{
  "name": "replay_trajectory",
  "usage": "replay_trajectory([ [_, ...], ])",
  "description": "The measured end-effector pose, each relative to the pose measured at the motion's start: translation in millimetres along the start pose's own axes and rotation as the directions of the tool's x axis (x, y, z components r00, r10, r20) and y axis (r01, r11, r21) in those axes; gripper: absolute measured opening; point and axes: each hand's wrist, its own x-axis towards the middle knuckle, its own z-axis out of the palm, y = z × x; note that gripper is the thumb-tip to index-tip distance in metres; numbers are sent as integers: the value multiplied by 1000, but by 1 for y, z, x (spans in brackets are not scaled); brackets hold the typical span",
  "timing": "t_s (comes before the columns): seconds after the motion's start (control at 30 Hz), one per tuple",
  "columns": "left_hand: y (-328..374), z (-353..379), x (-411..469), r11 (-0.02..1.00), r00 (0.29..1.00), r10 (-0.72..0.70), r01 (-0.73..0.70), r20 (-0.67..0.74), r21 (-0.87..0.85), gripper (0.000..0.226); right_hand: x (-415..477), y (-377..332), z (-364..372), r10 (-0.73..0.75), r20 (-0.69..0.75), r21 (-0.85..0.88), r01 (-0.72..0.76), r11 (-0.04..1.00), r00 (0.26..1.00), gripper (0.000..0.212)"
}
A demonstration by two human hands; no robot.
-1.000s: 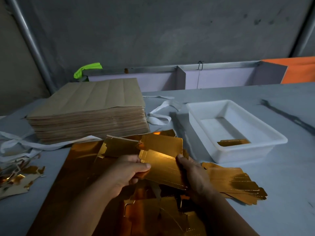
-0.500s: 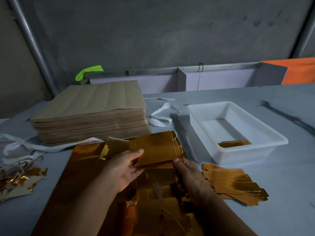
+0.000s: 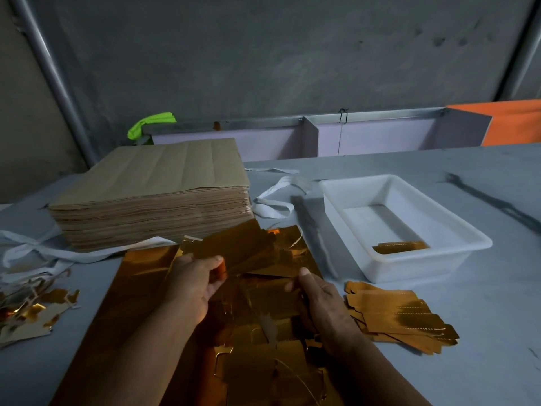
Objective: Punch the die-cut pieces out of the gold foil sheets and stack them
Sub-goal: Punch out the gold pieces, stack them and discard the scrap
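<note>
Left hand (image 3: 194,284) pinched a flat rectangular gold foil die-cut piece (image 3: 237,247) by its near edge, thumb on top. The piece was lifted just above the sheet, left of the white rectangular plastic tray (image 3: 474,244). Right hand (image 3: 322,300) gripped the cut-up middle of the large shiny gold foil sheet (image 3: 140,288), thumb on top. The sheet lay flat on the grey tabletop (image 3: 483,332), left of the tray and nearer me. A fanned stack of punched gold pieces (image 3: 401,315) lay just in front of the tray, and one more gold strip (image 3: 399,247) lay inside it.

Handling, my read: thin foil card, very light and springy, likely to crease or tear at the nicks if yanked. The face is slick, so pinch an edge, hold the waste down close to the cut line, and peel rather than pull. The dotted rows on the pieces are probably weak spots.

Hard to see:
- Dim light and dark glare hid the cut lines. I couldn't tell whether the piece was fully free.
- The right fingers were mostly hidden under foil.
- The sheet's near end was cut off by my forearms and the frame edge.
- The gold scrap heap (image 3: 32,312) far left of the tray was partly cropped.
</note>
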Motion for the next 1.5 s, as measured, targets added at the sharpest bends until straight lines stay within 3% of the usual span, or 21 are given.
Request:
replay_trajectory([
  [0.17, 2, -19, 10, 973, 988, -137, 122, -64, -198, 34, 3, 2, 1, 68, 30, -5, -68, 998, 997, 44],
  [0.33, 0, -29, 14, 951, 983, -182, 168, -31, -260, 17, 14, -1, 5, 214, -92, -89, -222, 971, 972, 24],
  [0.47, 8, -31, 26, 857, 942, -285, 333, 177, -394, 43, 31, -13, 2, 83, -221, -423, -172, 890, 972, 32],
  [0.6, 10, -27, 43, 767, 873, -328, 469, 360, -439, 64, 53, -23, -4, 13, -252, -626, -173, 761, 968, 34],
  [0.8, 4, -20, 60, 761, 860, -368, 497, 353, -418, 65, 82, -25, 2, 87, -302, -742, -292, 604, 949, 38],
  [0.93, -1, -23, 64, 748, 846, -404, 524, 347, -407, 69, 92, -25, 10, 163, -284, -789, -327, 520, 945, 60],
  [1.03, -2, -25, 65, 759, 854, -396, 512, 338, -403, 67, 97, -28, 16, 201, -245, -839, -311, 446, 949, 65],
  [1.17, -4, -24, 64, 762, 857, -387, 505, 341, -405, 63, 97, -29, 20, 234, -239, -840, -322, 438, 942, 54],
  [1.3, -5, -20, 62, 753, 864, -375, 495, 335, -433, 60, 96, -30, 20, 213, -255, -776, -331, 536, 943, 27],
  [1.5, -7, -16, 57, 761, 876, -367, 476, 313, -440, 58, 97, -34, 27, 199, -311, -748, -369, 552, 929, 42],
])
